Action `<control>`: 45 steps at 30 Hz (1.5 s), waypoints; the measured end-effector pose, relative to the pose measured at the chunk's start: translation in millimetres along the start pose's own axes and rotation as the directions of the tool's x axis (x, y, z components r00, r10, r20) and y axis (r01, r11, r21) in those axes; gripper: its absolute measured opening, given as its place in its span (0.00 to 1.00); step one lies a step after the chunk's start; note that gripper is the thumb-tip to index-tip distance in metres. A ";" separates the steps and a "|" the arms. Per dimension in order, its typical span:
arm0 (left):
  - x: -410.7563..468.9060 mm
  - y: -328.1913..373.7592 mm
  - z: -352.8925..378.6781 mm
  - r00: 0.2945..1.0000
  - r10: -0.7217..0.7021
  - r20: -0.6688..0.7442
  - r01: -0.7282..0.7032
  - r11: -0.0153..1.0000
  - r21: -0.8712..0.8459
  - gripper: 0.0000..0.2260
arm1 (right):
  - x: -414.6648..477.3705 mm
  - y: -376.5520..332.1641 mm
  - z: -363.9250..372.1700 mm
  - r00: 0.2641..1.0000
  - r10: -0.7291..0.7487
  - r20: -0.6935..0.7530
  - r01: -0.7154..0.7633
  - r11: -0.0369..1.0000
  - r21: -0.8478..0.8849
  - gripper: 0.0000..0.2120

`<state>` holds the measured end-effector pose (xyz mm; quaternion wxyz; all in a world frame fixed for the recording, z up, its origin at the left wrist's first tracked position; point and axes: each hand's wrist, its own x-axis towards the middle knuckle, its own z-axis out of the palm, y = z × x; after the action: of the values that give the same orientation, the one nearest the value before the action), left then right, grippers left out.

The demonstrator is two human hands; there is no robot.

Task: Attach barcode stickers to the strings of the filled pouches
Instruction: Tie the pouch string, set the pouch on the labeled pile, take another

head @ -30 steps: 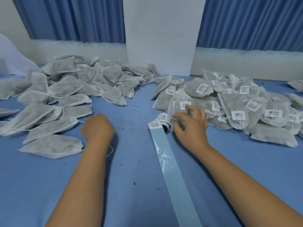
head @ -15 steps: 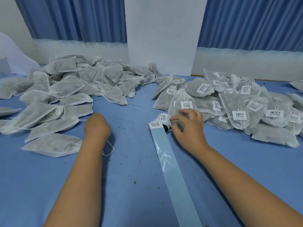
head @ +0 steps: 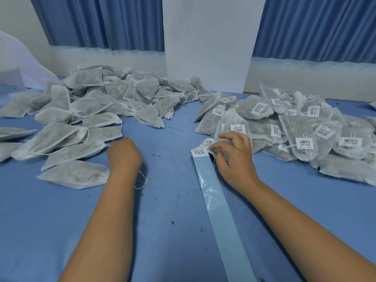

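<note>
— Peeling next? Our right hand [head: 234,159] curls round the roll [head: 208,143] mid-worktop [head: 173,200], liner [head: 221,210] trailing to the near edge.
— Yes. Our left hand [head: 124,153] is fisted over a string [head: 146,180]; whether we grip it, we cannot tell. We keep bare pouches [head: 91,102] far-left, labelled ones [head: 305,127] far-right, unmixed.

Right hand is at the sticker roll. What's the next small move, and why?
Probably peel the leading barcode sticker off the backing strip: the right hand pinches the sticker roll beside it, and the curled left hand waits by a loose string.
</note>
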<state>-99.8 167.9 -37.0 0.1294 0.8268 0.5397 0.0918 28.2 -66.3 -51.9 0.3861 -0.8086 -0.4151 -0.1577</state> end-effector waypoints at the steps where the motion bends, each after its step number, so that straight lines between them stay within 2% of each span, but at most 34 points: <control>1: 0.6 -0.7 0.6 1.000 0.015 -0.011 -0.015 1.000 -0.004 0.14 | -0.7 -1.7 0.7 1.000 -0.014 0.015 0.014 1.000 -0.003 0.09; 4: -0.3 -0.8 4.2 0.995 0.097 -0.016 -0.098 0.993 -0.072 0.16 | -0.8 -4.7 1.3 0.999 -0.025 0.041 0.025 1.000 -0.012 0.09; 7: -5.6 7.8 5.8 0.978 0.208 0.009 -0.195 0.929 -0.315 0.14 | -0.5 -3.9 0.5 0.999 -0.025 0.046 0.025 1.000 -0.007 0.10; 9: -13.0 17.6 2.5 0.951 0.307 0.015 -0.253 0.809 -0.530 0.13 | -0.6 -3.2 0.7 0.999 -0.027 0.036 0.027 1.000 0.007 0.10; 12: -30.4 29.1 -9.0 0.876 0.480 0.053 -0.234 0.518 -0.823 0.14 | -1.3 -6.3 2.4 0.999 -0.036 -0.013 0.037 0.998 0.060 0.09; 15: -46.6 38.5 -17.1 0.769 0.639 0.013 -0.254 0.323 -0.912 0.15 | -1.3 -13.5 3.3 0.994 -0.073 -0.078 0.080 0.993 0.089 0.08; 20: -66.4 50.2 -21.9 0.640 0.768 -0.015 -0.243 0.184 -0.953 0.15 | -0.4 -28.3 -0.7 0.998 -0.058 0.040 0.049 0.976 0.212 0.13; 26: -76.2 56.1 -19.7 0.566 0.823 -0.039 -0.268 0.139 -0.953 0.14 | -0.8 -35.1 -1.0 0.993 0.007 0.115 -0.052 0.916 0.398 0.01; 29: -74.3 55.0 -20.6 0.560 0.825 -0.080 -0.289 0.104 -0.951 0.15 | 0.2 -32.9 -1.2 0.984 0.056 0.167 -0.138 0.834 0.534 0.08; 34: -75.6 57.0 -21.0 0.559 0.811 -0.176 -0.470 0.135 -0.872 0.13 | 0.5 -32.3 -1.3 0.978 0.098 0.186 -0.190 0.791 0.582 0.10; 36: -71.0 55.6 -19.6 0.597 0.786 -0.159 -0.476 0.187 -0.860 0.14 | 1.4 -32.5 -5.5 0.975 0.102 0.197 -0.207 0.742 0.638 0.08; 38: -65.9 52.3 -17.5 0.632 0.773 -0.060 -0.431 0.286 -0.856 0.15 | 3.0 -32.4 -9.1 0.969 0.125 0.211 -0.238 0.684 0.690 0.07; 41: -61.7 46.4 -11.8 0.609 0.792 0.025 -0.555 0.450 -0.700 0.15 | 5.1 -31.7 -11.9 0.962 0.163 0.221 -0.274 0.591 0.759 0.09; 43: -57.7 43.9 -8.6 0.622 0.782 0.036 -0.599 0.504 -0.622 0.10 | 5.8 -33.1 -13.5 0.953 0.186 0.241 -0.304 0.523 0.796 0.09; 45: -54.3 41.3 -7.9 0.623 0.782 0.030 -0.608 0.508 -0.611 0.05 | 6.4 -34.6 -14.8 0.944 0.209 0.257 -0.327 0.463 0.824 0.10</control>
<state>-88.0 103.1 -17.2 0.3912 0.9031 0.0795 0.1584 5.6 -61.6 -21.5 0.7287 -0.5738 -0.3280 0.1793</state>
